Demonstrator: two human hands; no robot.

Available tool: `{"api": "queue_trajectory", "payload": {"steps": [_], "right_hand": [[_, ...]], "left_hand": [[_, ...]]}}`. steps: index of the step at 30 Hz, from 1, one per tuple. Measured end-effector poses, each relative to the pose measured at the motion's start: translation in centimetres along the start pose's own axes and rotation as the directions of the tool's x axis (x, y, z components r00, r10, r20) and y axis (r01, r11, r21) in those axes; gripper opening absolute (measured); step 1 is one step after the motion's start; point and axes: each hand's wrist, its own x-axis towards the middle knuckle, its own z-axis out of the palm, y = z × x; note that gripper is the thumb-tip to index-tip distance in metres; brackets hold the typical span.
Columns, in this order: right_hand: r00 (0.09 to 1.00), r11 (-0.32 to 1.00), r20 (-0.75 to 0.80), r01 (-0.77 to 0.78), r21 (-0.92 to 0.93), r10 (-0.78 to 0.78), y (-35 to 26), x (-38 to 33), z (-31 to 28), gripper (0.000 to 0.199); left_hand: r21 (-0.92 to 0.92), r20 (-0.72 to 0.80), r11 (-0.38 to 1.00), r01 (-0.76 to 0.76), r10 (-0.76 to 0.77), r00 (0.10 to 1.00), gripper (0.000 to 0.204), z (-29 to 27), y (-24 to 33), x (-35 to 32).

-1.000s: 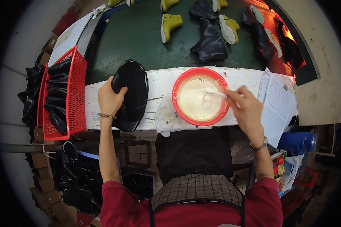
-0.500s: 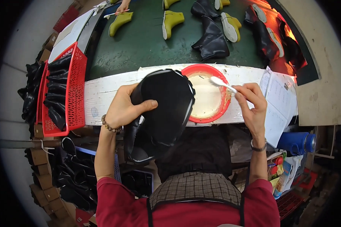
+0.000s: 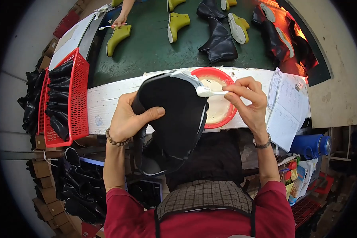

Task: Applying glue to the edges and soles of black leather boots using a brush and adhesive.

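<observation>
My left hand (image 3: pixel 133 121) grips a black boot upper (image 3: pixel 172 115), thumb on its dark lining and fingers hidden behind it. The upper is held above the front edge of the white bench. White paste coats part of its far rim. In my right hand (image 3: pixel 250 99), fingers pinch the handle of a small white brush (image 3: pixel 210 93), which looks like a toothbrush. The paste-covered head touches or nearly touches the upper's right rim. Partly behind the upper and the brush stands a red bowl (image 3: pixel 207 70) of off-white paste.
Beyond the white bench (image 3: pixel 107 105), a green belt (image 3: pixel 146 51) carries yellow-green boot lasts (image 3: pixel 177 25) and black boots (image 3: pixel 219 41). Another person's hand (image 3: pixel 119 20) holds a brush there. A red basket (image 3: pixel 78 99) of black uppers stands left; papers (image 3: pixel 287 111) and a blue flask (image 3: pixel 310 146) are right.
My right hand has brought the brush left from over the bowl to the upper's rim. White paste now shows along the far rim. Items on the belt have shifted slightly left.
</observation>
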Motion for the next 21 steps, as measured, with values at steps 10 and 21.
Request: {"api": "queue_trajectory", "payload": {"steps": [10, 21], "right_hand": [[0.991, 0.998, 0.126, 0.043, 0.041, -0.048, 0.2, 1.7, 0.6, 0.014], [0.965, 0.959, 0.219, 0.079, 0.272, -0.142, 0.2, 6.4, 1.6, 0.017]], "left_hand": [[0.015, 0.173, 0.999, 0.040, -0.042, 0.984, 0.029, -2.7, -0.2, 0.6], [0.254, 0.029, 0.966, -0.041, 0.034, 0.999, 0.038, -2.4, 0.5, 0.9]]}}
